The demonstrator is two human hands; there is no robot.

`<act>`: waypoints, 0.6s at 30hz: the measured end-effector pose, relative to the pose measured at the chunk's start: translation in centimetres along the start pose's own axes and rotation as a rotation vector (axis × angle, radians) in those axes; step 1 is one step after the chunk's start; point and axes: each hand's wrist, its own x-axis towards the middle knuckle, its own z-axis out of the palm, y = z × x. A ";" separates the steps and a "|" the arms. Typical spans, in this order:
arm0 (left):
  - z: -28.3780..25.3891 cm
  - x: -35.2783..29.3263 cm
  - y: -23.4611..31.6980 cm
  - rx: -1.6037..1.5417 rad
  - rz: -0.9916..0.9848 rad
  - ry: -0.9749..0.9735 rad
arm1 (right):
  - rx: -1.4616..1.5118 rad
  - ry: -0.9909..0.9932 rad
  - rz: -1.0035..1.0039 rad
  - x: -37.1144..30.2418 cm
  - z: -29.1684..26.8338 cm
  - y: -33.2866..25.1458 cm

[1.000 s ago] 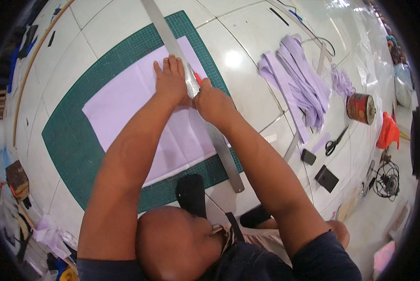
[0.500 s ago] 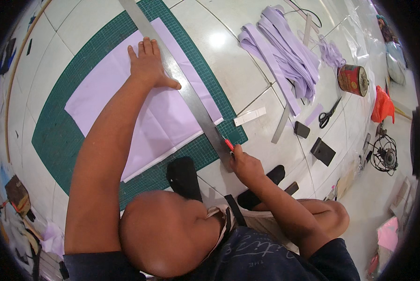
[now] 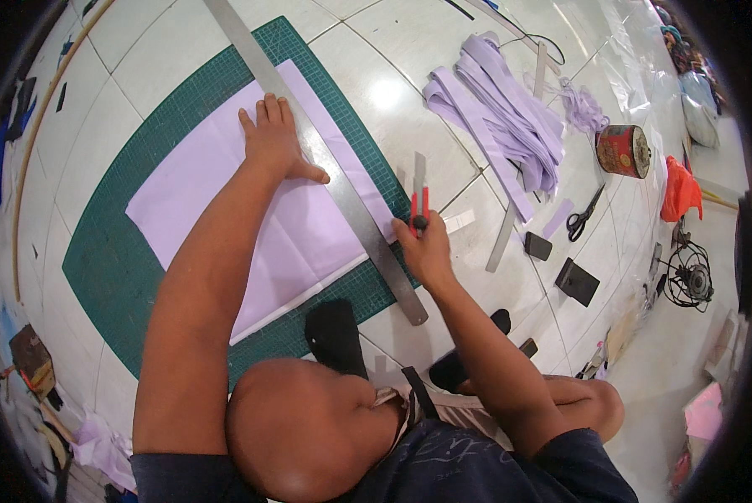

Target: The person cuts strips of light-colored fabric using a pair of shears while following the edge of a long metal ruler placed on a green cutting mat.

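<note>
A folded lilac cloth [image 3: 196,189] lies on a green cutting mat [image 3: 99,243], with a long steel ruler [image 3: 361,220] laid slantwise across its right part. My left hand [image 3: 273,152] rests flat on the cloth, fingers spread, its thumb and fingertips at the ruler's left edge. In my right hand [image 3: 428,254] is a red utility knife [image 3: 426,204], raised right of the ruler's near end with its blade pointing up and away from me. The knife is clear of the cloth.
Bundled lilac strips [image 3: 510,126] lie on the tiled floor to the right, near a red tin [image 3: 622,152], black scissors [image 3: 584,215] and two dark blocks [image 3: 578,282]. A second, narrower ruler [image 3: 501,239] passes under the strips. My black-socked foot [image 3: 332,331] is by the mat's near edge.
My right hand has lifted the knife from the ruler's near end, moving it away from me and turning its blade upward. My left hand remains at the ruler.
</note>
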 end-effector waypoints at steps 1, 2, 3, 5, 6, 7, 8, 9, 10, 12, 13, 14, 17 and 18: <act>-0.1 0.0 0.1 -0.005 0.004 0.005 | -0.020 0.028 0.023 0.9 0.9 -0.3; 0.1 -0.1 0.2 -0.009 0.004 0.001 | -0.039 0.048 0.049 1.3 1.9 -0.3; 0.2 -0.1 0.2 -0.014 0.005 -0.001 | -0.042 0.065 0.038 1.5 2.6 -0.1; 0.3 0.0 0.2 -0.007 -0.001 -0.003 | -0.050 0.093 0.013 1.6 3.5 -0.6; 0.4 0.0 0.0 -0.004 -0.006 -0.006 | -0.024 0.082 0.034 1.3 3.8 -1.1; 0.5 -0.1 -0.2 -0.002 -0.008 -0.004 | 0.002 0.072 0.056 0.8 3.9 -1.5; 0.5 0.0 -0.3 -0.003 -0.007 0.001 | 0.026 0.067 0.076 0.6 3.7 -2.0; 0.6 0.0 -0.3 -0.004 -0.006 0.007 | 0.060 0.055 0.096 0.5 3.7 -2.0; 0.7 0.1 -0.3 -0.008 -0.002 0.012 | 0.094 0.043 0.116 0.5 3.6 -1.9; 0.8 0.1 -0.3 -0.012 0.005 0.018 | 0.109 0.008 0.137 0.7 3.2 -1.9; 0.8 0.1 -0.3 -0.018 0.002 0.019 | 0.089 -0.015 0.137 1.0 2.8 -1.8; 0.8 0.2 -0.3 -0.024 0.002 0.018 | 0.068 -0.036 0.140 1.1 2.5 -2.0; 0.7 0.1 -0.3 -0.026 0.001 0.009 | -0.050 -0.041 0.086 1.2 2.4 -2.6; 0.6 0.1 -0.2 -0.024 0.000 0.005 | -0.064 -0.043 0.072 1.4 2.5 -2.6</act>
